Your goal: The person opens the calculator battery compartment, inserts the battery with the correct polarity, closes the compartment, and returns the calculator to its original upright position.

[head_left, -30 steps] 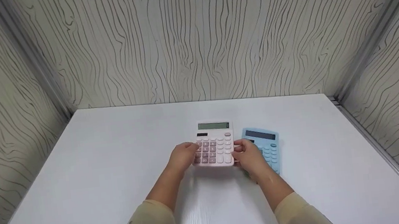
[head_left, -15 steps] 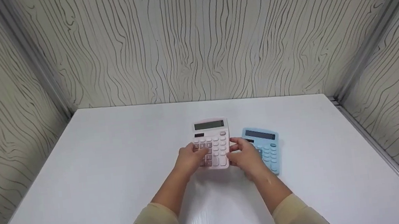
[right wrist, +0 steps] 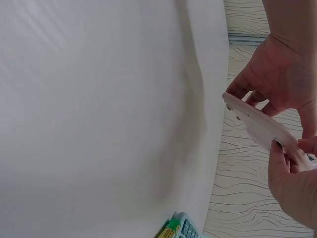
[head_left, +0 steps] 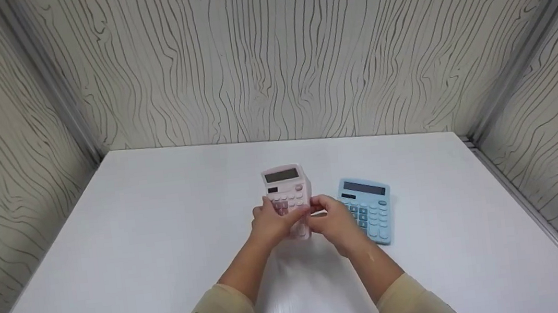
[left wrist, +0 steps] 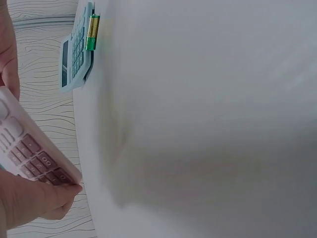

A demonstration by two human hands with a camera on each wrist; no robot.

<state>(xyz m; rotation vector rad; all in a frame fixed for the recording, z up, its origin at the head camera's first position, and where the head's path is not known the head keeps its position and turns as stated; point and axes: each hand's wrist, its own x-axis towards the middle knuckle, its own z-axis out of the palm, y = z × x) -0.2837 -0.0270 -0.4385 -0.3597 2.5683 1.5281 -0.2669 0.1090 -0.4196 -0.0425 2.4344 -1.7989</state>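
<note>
A pink calculator point(head_left: 284, 190) is held up off the table, screen end raised and its face turned partly to the right. My left hand point(head_left: 270, 224) grips it from the left, thumb across the keys and fingers behind. At its right edge my right hand point(head_left: 336, 223) pinches the casing. The right wrist view shows the right hand's fingers point(right wrist: 277, 158) against the back, by a small dark spot. Right of the hands, a blue calculator point(head_left: 369, 209) lies face up on the table. Beside it, in the left wrist view, is a green-and-gold battery point(left wrist: 92, 32), hidden from the head view.
The white table point(head_left: 161, 233) spreads out around the hands. Wood-patterned panels point(head_left: 268, 58) stand behind it and at both sides, with grey metal strips at the corners.
The pink calculator has shifted left and turned, showing its right side edge. My left thumb has slid further across the keys. The right hand has followed leftward, uncovering more of the blue calculator.
</note>
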